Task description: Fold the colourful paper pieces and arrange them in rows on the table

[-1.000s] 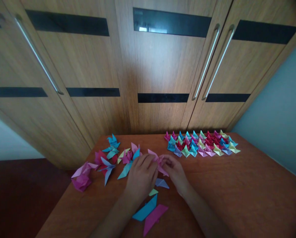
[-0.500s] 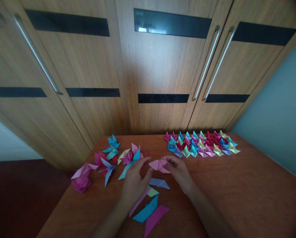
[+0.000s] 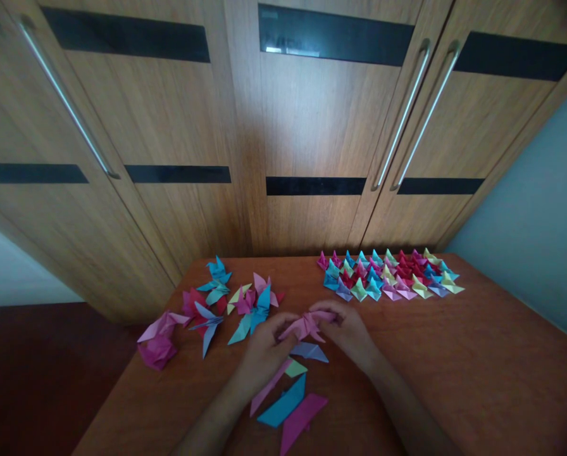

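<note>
A pink origami piece (image 3: pixel 307 325), creased and partly spread, is held above the table between my two hands. My left hand (image 3: pixel 270 342) pinches its left end with thumb and fingers. On the other side, my right hand (image 3: pixel 348 329) grips its right end. Just beneath lies a lavender folded paper (image 3: pixel 311 351). Nearer to me are a light green folded paper (image 3: pixel 295 367), a long pink one (image 3: pixel 270 386) partly behind my left hand, a blue one (image 3: pixel 283 404) and a magenta one (image 3: pixel 302 421).
On the brown table (image 3: pixel 454 367), rows of small colourful origami pieces (image 3: pixel 390 275) stand at the back right. Several larger origami pieces (image 3: pixel 207 323) lie loosely on the left. Behind the table rises a wooden wardrobe (image 3: pixel 312 120) with metal handles.
My left hand has closed onto the left end of the pink origami piece, which it was only near before. The piece has turned and its folds show more. The view has shifted slightly.
</note>
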A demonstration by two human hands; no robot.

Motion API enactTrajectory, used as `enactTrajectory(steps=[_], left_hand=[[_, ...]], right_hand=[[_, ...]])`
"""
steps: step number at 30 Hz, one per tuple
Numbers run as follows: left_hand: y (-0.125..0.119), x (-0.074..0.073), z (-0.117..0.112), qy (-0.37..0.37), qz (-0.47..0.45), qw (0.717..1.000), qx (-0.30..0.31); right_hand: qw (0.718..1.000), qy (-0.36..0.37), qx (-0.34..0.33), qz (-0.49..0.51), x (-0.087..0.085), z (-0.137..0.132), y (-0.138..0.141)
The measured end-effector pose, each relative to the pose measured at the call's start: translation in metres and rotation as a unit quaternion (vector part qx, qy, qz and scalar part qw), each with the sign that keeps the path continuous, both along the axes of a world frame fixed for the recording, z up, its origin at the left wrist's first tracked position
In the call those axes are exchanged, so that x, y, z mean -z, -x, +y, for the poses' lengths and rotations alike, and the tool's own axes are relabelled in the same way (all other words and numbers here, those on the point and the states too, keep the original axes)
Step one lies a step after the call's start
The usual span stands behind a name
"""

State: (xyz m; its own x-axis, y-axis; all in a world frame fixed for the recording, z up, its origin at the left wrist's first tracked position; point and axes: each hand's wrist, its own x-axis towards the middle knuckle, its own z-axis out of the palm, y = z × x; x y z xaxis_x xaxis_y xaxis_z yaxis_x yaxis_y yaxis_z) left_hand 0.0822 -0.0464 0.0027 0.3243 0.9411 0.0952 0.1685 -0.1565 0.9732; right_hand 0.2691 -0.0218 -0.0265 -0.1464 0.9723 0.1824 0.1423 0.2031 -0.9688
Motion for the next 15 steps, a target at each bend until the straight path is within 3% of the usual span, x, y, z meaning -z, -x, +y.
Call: enactTrajectory(steps=[8, 15], left_hand=[[0.0, 0.015, 0.002, 0.009, 0.019, 1.0, 0.001], [0.0, 0.018, 0.004, 0.065, -0.084, 0.994, 0.016]], right_hand=[[0.99, 0.082, -0.05, 0.108, 0.001, -0.002, 0.001], [0.979, 0.111, -0.06, 0.158, 0.004, -0.003, 0.001]])
